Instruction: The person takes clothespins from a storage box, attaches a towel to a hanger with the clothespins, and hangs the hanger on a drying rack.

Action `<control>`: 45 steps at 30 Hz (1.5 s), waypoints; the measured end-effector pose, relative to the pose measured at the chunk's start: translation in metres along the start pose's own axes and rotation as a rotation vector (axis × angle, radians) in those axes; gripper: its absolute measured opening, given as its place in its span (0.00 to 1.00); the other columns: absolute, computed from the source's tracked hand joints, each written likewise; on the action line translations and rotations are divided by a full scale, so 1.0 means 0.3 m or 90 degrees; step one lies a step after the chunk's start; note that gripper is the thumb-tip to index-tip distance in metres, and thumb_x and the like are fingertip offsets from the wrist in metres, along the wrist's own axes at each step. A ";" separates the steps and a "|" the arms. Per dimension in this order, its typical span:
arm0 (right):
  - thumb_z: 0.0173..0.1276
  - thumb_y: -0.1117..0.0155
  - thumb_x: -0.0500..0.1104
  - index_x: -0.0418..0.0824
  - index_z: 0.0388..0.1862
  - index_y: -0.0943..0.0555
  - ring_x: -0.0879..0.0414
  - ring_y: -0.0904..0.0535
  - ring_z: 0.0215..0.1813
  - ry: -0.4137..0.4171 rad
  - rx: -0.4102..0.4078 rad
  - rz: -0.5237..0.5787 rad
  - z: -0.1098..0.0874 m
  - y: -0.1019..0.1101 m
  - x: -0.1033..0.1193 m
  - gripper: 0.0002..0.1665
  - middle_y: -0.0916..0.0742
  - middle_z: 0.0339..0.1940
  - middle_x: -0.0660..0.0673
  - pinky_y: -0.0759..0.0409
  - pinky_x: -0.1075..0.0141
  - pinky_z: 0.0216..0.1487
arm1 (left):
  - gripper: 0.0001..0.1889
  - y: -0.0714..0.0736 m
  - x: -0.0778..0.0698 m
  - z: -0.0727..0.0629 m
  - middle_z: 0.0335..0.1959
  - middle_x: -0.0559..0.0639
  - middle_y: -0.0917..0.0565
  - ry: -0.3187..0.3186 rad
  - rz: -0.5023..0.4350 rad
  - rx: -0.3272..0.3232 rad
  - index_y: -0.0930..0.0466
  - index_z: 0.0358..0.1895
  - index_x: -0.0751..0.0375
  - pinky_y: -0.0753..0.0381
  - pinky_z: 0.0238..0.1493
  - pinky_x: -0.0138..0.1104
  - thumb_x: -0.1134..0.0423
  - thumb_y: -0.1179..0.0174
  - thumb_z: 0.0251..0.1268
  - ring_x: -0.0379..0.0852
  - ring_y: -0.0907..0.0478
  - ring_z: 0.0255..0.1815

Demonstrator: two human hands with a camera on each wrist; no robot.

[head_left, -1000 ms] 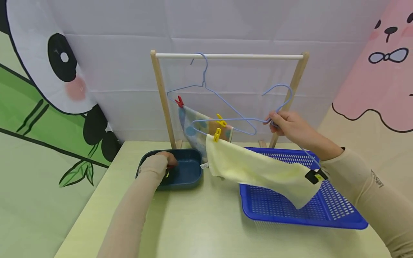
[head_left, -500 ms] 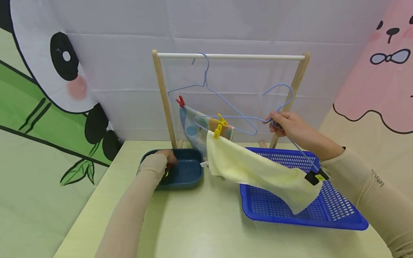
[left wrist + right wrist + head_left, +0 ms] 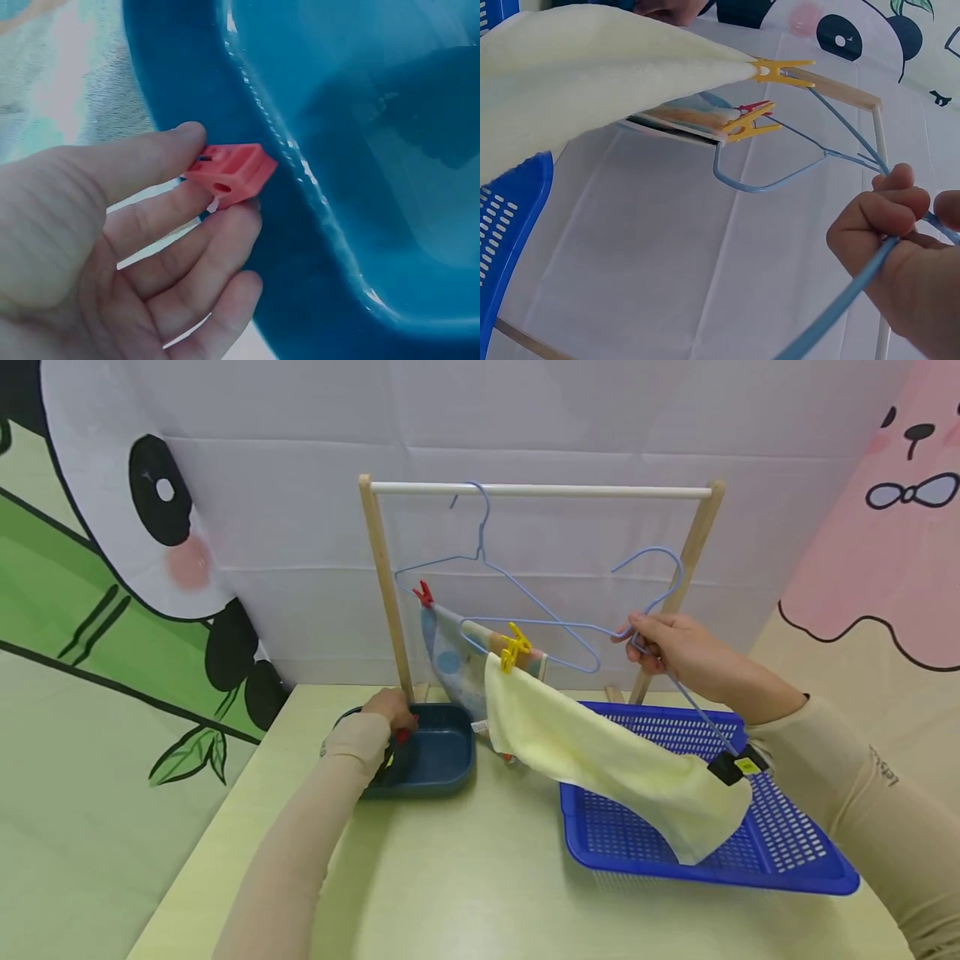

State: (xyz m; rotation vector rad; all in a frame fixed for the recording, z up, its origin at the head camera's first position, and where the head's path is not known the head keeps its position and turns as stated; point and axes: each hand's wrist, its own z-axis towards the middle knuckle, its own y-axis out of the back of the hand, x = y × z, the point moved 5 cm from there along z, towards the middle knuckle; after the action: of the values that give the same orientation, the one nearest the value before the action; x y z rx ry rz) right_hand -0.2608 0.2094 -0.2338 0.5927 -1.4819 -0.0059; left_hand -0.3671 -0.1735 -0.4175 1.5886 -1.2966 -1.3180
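Observation:
Between thumb and fingers, my left hand (image 3: 172, 232) pinches a red clothespin (image 3: 234, 172) over the rim of the dark blue tub (image 3: 442, 760). My right hand (image 3: 678, 652) grips a blue wire hanger (image 3: 547, 622) just below its hook. From that hanger droops a pale yellow cloth (image 3: 600, 752), its left corner clipped by a yellow clothespin (image 3: 784, 73). Its right end lies near my right wrist's black strap camera (image 3: 738, 766). Behind, a second blue hanger (image 3: 480, 539) hangs on the rack's bar, bearing a patterned cloth (image 3: 450, 660) held by a red clothespin (image 3: 423, 594) and a yellow one.
A wooden rack with a white bar (image 3: 570, 490) stands at the back of the table (image 3: 450, 877). Below the yellow cloth sits a blue perforated basket (image 3: 705, 877) on the right. Cartoon-printed cloth (image 3: 90, 568) surrounds the table.
My left hand has risen a little from inside the tub, and a red clothespin now shows in its fingers. The held hanger's left end has tilted slightly upward with the yellow cloth.

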 end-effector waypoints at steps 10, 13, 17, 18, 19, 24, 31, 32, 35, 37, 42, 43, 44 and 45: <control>0.76 0.59 0.58 0.28 0.52 0.28 0.58 0.37 0.26 0.006 -0.024 0.013 0.005 -0.007 0.018 0.32 0.26 0.28 0.46 0.34 0.67 0.30 | 0.10 0.035 -0.051 -0.044 0.26 0.52 0.21 -0.087 -0.029 -0.056 0.22 0.31 0.62 0.25 0.32 0.40 0.58 0.35 0.59 0.49 0.26 0.28; 0.76 0.59 0.57 0.28 0.52 0.28 0.59 0.37 0.25 0.009 -0.029 0.016 0.009 -0.010 0.022 0.31 0.26 0.28 0.46 0.34 0.67 0.29 | 0.11 0.040 -0.062 -0.078 0.33 0.55 0.19 -0.117 -0.062 -0.078 0.23 0.36 0.63 0.24 0.38 0.43 0.59 0.35 0.59 0.52 0.23 0.34; 0.76 0.59 0.56 0.29 0.51 0.28 0.59 0.38 0.24 0.017 -0.031 0.030 0.011 -0.009 0.024 0.30 0.26 0.27 0.46 0.35 0.67 0.29 | 0.18 0.036 -0.071 -0.119 0.43 0.60 0.19 -0.138 -0.117 -0.093 0.25 0.48 0.65 0.23 0.44 0.46 0.60 0.35 0.59 0.55 0.21 0.41; 0.76 0.58 0.56 0.29 0.50 0.27 0.59 0.38 0.24 0.019 -0.032 0.033 0.011 -0.008 0.024 0.30 0.26 0.27 0.47 0.35 0.68 0.29 | 0.20 0.034 -0.074 -0.128 0.45 0.61 0.19 -0.142 -0.128 -0.092 0.27 0.51 0.66 0.23 0.45 0.47 0.60 0.35 0.59 0.55 0.21 0.42; 0.76 0.58 0.57 0.30 0.50 0.27 0.59 0.38 0.24 0.021 -0.033 0.034 0.011 -0.008 0.024 0.30 0.26 0.27 0.47 0.35 0.68 0.29 | 0.22 0.032 -0.077 -0.136 0.47 0.61 0.19 -0.143 -0.138 -0.090 0.28 0.54 0.66 0.24 0.47 0.47 0.60 0.36 0.60 0.55 0.21 0.44; 0.76 0.58 0.57 0.31 0.48 0.26 0.60 0.37 0.25 0.033 -0.048 0.035 0.011 -0.006 0.033 0.29 0.25 0.27 0.48 0.34 0.68 0.30 | 0.20 0.033 -0.108 -0.172 0.44 0.59 0.17 -0.164 -0.148 -0.091 0.25 0.54 0.67 0.22 0.45 0.43 0.59 0.37 0.62 0.51 0.20 0.41; 0.76 0.58 0.55 0.30 0.45 0.23 0.59 0.37 0.25 0.038 -0.054 -0.005 0.011 -0.018 0.057 0.29 0.25 0.28 0.47 0.33 0.66 0.32 | 0.17 0.056 -0.185 -0.232 0.39 0.53 0.17 -0.215 -0.160 -0.091 0.22 0.49 0.64 0.22 0.43 0.40 0.59 0.36 0.60 0.47 0.20 0.38; 0.76 0.58 0.55 0.31 0.41 0.23 0.59 0.37 0.26 0.039 -0.054 -0.024 0.012 -0.020 0.059 0.28 0.24 0.30 0.47 0.32 0.66 0.34 | 0.17 0.058 -0.195 -0.240 0.39 0.53 0.18 -0.222 -0.163 -0.086 0.22 0.49 0.64 0.22 0.44 0.40 0.58 0.35 0.60 0.47 0.20 0.39; 0.77 0.58 0.52 0.33 0.29 0.27 0.57 0.33 0.31 0.045 -0.054 -0.074 0.020 -0.025 0.061 0.26 0.22 0.39 0.44 0.32 0.64 0.38 | 0.15 0.063 -0.225 -0.263 0.38 0.51 0.18 -0.266 -0.176 -0.066 0.21 0.46 0.63 0.22 0.44 0.39 0.59 0.35 0.59 0.45 0.20 0.38; 0.78 0.58 0.49 0.35 0.25 0.30 0.57 0.32 0.32 0.051 -0.055 -0.091 0.028 -0.028 0.062 0.24 0.22 0.43 0.43 0.32 0.64 0.38 | 0.14 0.067 -0.245 -0.281 0.37 0.50 0.18 -0.297 -0.192 -0.054 0.21 0.46 0.63 0.21 0.44 0.38 0.60 0.35 0.59 0.44 0.20 0.38; 0.78 0.59 0.46 0.34 0.27 0.28 0.57 0.31 0.32 0.060 -0.054 -0.110 0.041 -0.046 0.070 0.23 0.21 0.41 0.43 0.31 0.67 0.38 | 0.13 0.072 -0.296 -0.323 0.35 0.49 0.19 -0.365 -0.227 -0.025 0.22 0.45 0.65 0.20 0.40 0.33 0.65 0.34 0.59 0.41 0.19 0.35; 0.78 0.59 0.46 0.34 0.29 0.27 0.56 0.30 0.34 0.058 -0.052 -0.110 0.043 -0.051 0.071 0.22 0.21 0.40 0.43 0.31 0.67 0.39 | 0.13 0.073 -0.307 -0.332 0.35 0.49 0.19 -0.373 -0.229 -0.021 0.22 0.44 0.65 0.20 0.40 0.33 0.65 0.34 0.58 0.40 0.19 0.35; 0.78 0.59 0.46 0.32 0.31 0.26 0.56 0.30 0.34 0.055 -0.048 -0.108 0.045 -0.056 0.073 0.23 0.21 0.39 0.44 0.30 0.67 0.39 | 0.13 0.074 -0.318 -0.341 0.35 0.48 0.18 -0.381 -0.229 -0.017 0.22 0.45 0.65 0.20 0.40 0.33 0.65 0.34 0.58 0.40 0.18 0.35; 0.78 0.59 0.46 0.31 0.34 0.24 0.56 0.30 0.35 0.052 -0.045 -0.103 0.047 -0.060 0.073 0.23 0.21 0.37 0.44 0.30 0.68 0.39 | 0.14 0.075 -0.329 -0.350 0.35 0.47 0.18 -0.386 -0.228 -0.015 0.22 0.46 0.65 0.20 0.40 0.32 0.64 0.34 0.59 0.39 0.19 0.36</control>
State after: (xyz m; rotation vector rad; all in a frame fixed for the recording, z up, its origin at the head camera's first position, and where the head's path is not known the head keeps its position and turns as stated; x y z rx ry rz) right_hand -0.2653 0.1809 -0.2205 0.6467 -1.3467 -0.1572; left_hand -0.2703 -0.0934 -0.3433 1.5041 -1.3582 -2.1500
